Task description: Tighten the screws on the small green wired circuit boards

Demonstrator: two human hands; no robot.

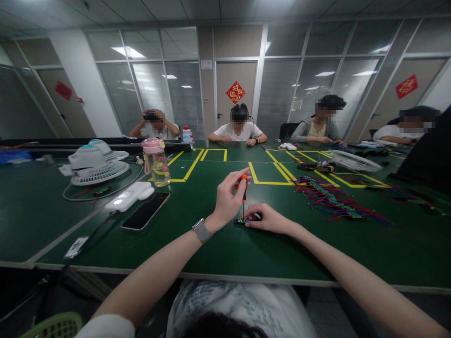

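My left hand (230,195), with a watch (202,230) on its wrist, grips the orange and black handle of a screwdriver (244,190). The screwdriver stands nearly upright, its thin shaft pointing down at a small circuit board (241,221) on the green table. From the right, my right hand (264,218) is closed on the board's right end, thumb and fingers pinching it low on the tabletop. A short black part shows between those fingers. Whether the tip sits in a screw is too small to tell.
Wired circuit boards (333,197) lie to the right. A phone (146,211), a white power strip (128,196), a drink bottle (157,162) and fan parts (95,164) are on the left. Yellow tape (271,183) marks the green table (197,253). Several people sit across.
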